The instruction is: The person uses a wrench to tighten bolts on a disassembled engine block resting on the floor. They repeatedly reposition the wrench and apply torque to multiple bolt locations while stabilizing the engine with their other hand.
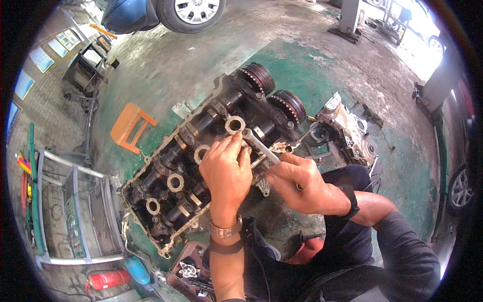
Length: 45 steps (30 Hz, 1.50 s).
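An oily engine cylinder head (166,199) lies diagonally below me, with camshafts, several round tube rings and two toothed cam sprockets (284,105) at its upper right end. My right hand (302,183) is closed round a steel combination wrench (263,147), whose ring end sits just beside the upper tube ring (234,119). My left hand (225,176) has its fingers curled and bunched at that ring and the wrench's head. What those fingertips grip is hidden.
A detached metal engine cover (347,136) lies to the right. An orange stool (126,118), a metal frame (70,256) and a red extinguisher (108,279) are at left. A toolbox (185,261) sits below; a car (136,12) and lift posts (348,20) stand beyond.
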Each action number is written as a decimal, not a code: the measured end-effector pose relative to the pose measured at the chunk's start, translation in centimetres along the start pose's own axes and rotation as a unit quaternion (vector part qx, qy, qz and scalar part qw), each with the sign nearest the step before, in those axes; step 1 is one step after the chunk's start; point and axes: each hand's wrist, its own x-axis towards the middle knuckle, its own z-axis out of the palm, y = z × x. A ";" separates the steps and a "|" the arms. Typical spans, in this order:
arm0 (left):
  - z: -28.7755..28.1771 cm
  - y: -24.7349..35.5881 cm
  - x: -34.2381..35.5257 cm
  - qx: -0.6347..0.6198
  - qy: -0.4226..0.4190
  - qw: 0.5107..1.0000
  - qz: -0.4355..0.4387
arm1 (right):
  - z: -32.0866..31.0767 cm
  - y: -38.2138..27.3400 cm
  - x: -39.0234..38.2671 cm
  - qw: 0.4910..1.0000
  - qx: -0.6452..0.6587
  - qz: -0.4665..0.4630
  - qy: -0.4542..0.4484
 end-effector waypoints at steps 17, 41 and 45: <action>-1.5 -1.0 -0.4 -0.249 0.017 0.957 -0.148 | -2.4 -0.1 0.8 0.999 0.003 0.000 -0.039; -5.5 -3.4 -2.9 -0.237 0.005 0.950 -0.205 | -1.4 0.2 1.4 0.933 0.285 0.188 -0.112; -5.5 -3.4 -3.0 -0.255 -0.002 0.941 -0.221 | -0.6 0.5 1.6 0.932 0.283 0.190 -0.121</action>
